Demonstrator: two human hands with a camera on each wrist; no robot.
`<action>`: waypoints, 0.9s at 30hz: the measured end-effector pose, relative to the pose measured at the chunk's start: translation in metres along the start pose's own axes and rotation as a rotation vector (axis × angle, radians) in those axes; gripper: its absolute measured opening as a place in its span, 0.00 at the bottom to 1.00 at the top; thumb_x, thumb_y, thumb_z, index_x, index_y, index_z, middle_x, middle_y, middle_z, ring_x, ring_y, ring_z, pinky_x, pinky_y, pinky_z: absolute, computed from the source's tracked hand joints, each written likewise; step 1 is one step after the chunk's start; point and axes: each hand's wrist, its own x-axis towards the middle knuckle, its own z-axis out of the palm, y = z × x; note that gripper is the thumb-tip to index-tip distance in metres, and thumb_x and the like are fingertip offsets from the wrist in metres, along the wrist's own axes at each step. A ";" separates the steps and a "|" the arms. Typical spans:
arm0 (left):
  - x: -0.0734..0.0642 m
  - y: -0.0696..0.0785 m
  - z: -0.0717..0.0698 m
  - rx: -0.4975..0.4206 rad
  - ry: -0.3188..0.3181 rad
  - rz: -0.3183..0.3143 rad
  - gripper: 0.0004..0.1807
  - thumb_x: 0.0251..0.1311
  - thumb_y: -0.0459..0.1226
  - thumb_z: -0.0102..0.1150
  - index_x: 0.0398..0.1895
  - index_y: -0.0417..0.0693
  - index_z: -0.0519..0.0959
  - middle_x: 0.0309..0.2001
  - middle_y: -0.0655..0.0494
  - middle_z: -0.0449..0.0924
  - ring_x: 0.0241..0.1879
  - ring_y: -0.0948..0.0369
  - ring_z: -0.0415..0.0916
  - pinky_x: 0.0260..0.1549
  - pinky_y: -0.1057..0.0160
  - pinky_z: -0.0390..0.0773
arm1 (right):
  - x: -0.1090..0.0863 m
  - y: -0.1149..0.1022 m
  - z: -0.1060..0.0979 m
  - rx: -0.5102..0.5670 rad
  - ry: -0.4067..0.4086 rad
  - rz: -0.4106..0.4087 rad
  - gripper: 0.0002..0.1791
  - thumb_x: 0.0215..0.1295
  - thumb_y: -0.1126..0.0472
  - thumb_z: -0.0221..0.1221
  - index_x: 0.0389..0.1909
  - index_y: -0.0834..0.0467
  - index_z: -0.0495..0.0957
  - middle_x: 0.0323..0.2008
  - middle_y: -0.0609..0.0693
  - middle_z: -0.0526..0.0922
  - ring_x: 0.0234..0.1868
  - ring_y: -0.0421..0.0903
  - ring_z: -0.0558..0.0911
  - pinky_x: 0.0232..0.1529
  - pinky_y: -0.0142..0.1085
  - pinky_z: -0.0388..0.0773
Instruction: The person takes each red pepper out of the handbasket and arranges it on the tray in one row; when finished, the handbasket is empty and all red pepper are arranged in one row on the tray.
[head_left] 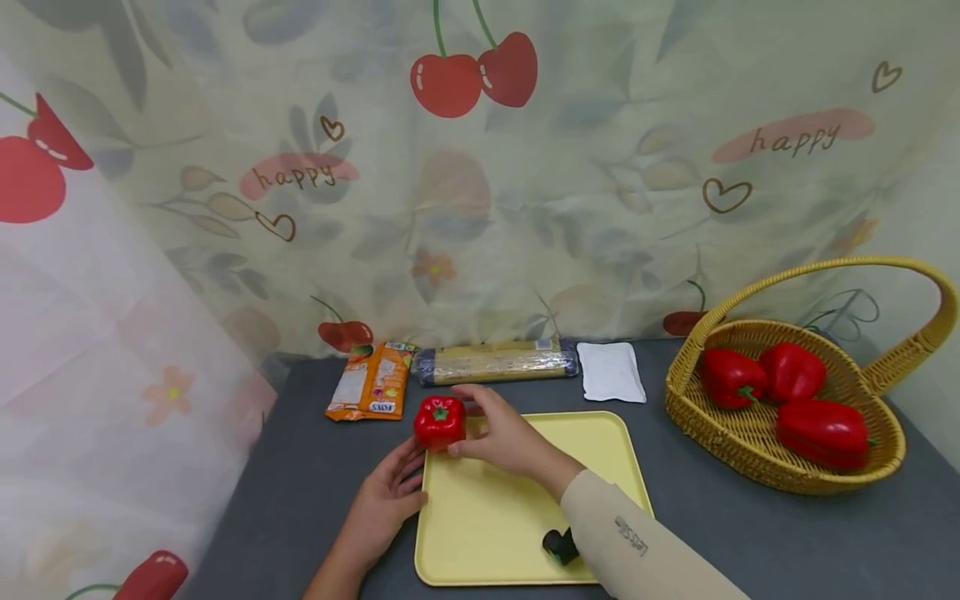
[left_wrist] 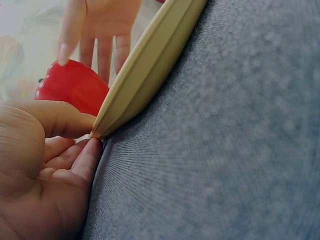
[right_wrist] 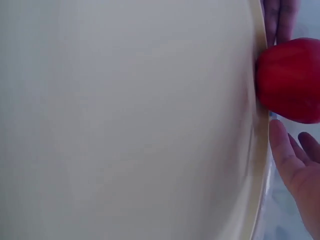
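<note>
A red bell pepper [head_left: 439, 422], green stem up, stands at the far left corner of the pale yellow tray [head_left: 480, 533]. My right hand [head_left: 501, 433] is at its right side, thumb and fingers spread around it. In the right wrist view, a narrow gap shows between the thumb [right_wrist: 280, 135] and the pepper [right_wrist: 291, 80]. My left hand [head_left: 382, 508] is by the tray's left edge, fingers extended below the pepper. The left thumb [left_wrist: 70, 116] touches the tray rim [left_wrist: 145, 65] in the left wrist view, with fingertips beside its outer wall.
A wicker basket [head_left: 757, 467] with a tall handle holds several red peppers on the right. Along the back lie an orange snack packet [head_left: 372, 383], a long wrapped package [head_left: 495, 363] and a white packet [head_left: 611, 372]. A small black object [head_left: 558, 546] shows beside the right sleeve.
</note>
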 end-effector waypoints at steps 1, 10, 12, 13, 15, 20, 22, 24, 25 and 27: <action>0.000 0.000 0.000 0.000 -0.001 0.001 0.45 0.63 0.17 0.64 0.84 0.33 0.61 0.79 0.35 0.65 0.78 0.41 0.64 0.68 0.53 0.75 | -0.001 0.000 -0.002 0.006 0.003 -0.002 0.45 0.68 0.57 0.77 0.82 0.54 0.66 0.76 0.56 0.69 0.72 0.59 0.73 0.61 0.49 0.84; 0.002 -0.002 0.000 -0.020 0.004 -0.014 0.46 0.61 0.15 0.63 0.84 0.33 0.60 0.79 0.35 0.64 0.78 0.41 0.63 0.68 0.54 0.76 | -0.023 0.001 -0.025 0.084 0.043 -0.043 0.42 0.75 0.52 0.71 0.83 0.53 0.64 0.75 0.60 0.70 0.71 0.66 0.75 0.64 0.58 0.80; 0.003 -0.002 0.000 -0.018 0.005 -0.021 0.46 0.61 0.15 0.63 0.84 0.33 0.59 0.80 0.35 0.64 0.78 0.41 0.63 0.68 0.54 0.76 | -0.030 0.001 -0.031 0.086 0.054 -0.052 0.41 0.76 0.53 0.70 0.83 0.54 0.63 0.75 0.59 0.71 0.71 0.65 0.76 0.64 0.58 0.80; 0.003 -0.002 0.000 -0.015 0.006 -0.023 0.46 0.61 0.15 0.63 0.84 0.32 0.59 0.80 0.34 0.64 0.78 0.41 0.63 0.68 0.53 0.76 | -0.033 0.001 -0.034 0.092 0.057 -0.056 0.40 0.76 0.53 0.70 0.83 0.55 0.63 0.74 0.60 0.71 0.71 0.65 0.76 0.64 0.58 0.80; 0.002 -0.002 0.000 -0.017 0.003 -0.018 0.46 0.61 0.15 0.63 0.84 0.32 0.59 0.80 0.34 0.63 0.78 0.40 0.63 0.68 0.52 0.76 | -0.040 0.002 -0.041 0.101 0.067 -0.064 0.39 0.77 0.55 0.68 0.83 0.55 0.63 0.74 0.61 0.71 0.70 0.65 0.76 0.64 0.58 0.80; 0.002 -0.002 0.001 -0.011 -0.001 -0.012 0.46 0.61 0.15 0.63 0.84 0.31 0.58 0.79 0.32 0.63 0.78 0.39 0.63 0.68 0.51 0.76 | -0.062 0.005 -0.058 0.138 0.094 -0.069 0.36 0.80 0.57 0.66 0.82 0.57 0.64 0.73 0.63 0.72 0.70 0.66 0.76 0.64 0.54 0.80; 0.003 -0.003 0.001 -0.007 0.003 -0.018 0.46 0.61 0.15 0.63 0.84 0.31 0.59 0.79 0.33 0.63 0.78 0.40 0.63 0.67 0.52 0.77 | -0.071 0.006 -0.064 0.154 0.100 -0.083 0.35 0.81 0.59 0.64 0.82 0.58 0.63 0.73 0.63 0.72 0.69 0.68 0.76 0.63 0.51 0.80; 0.003 -0.003 0.001 -0.007 0.007 -0.023 0.46 0.61 0.15 0.63 0.84 0.32 0.59 0.79 0.33 0.64 0.78 0.40 0.63 0.67 0.54 0.77 | -0.081 0.008 -0.070 0.173 0.104 -0.111 0.34 0.82 0.61 0.63 0.82 0.60 0.63 0.73 0.64 0.72 0.68 0.71 0.75 0.62 0.47 0.82; 0.003 -0.003 0.001 -0.006 0.009 -0.023 0.46 0.61 0.15 0.63 0.84 0.32 0.59 0.79 0.34 0.64 0.78 0.40 0.63 0.67 0.54 0.77 | -0.085 0.009 -0.073 0.178 0.110 -0.126 0.33 0.82 0.62 0.62 0.81 0.60 0.63 0.72 0.65 0.72 0.68 0.73 0.74 0.61 0.45 0.82; 0.003 -0.003 0.001 -0.006 0.009 -0.018 0.46 0.61 0.15 0.63 0.84 0.32 0.59 0.79 0.34 0.64 0.78 0.41 0.63 0.67 0.54 0.76 | -0.093 0.011 -0.078 0.188 0.118 -0.152 0.32 0.82 0.64 0.61 0.81 0.61 0.63 0.71 0.67 0.72 0.66 0.74 0.74 0.59 0.43 0.83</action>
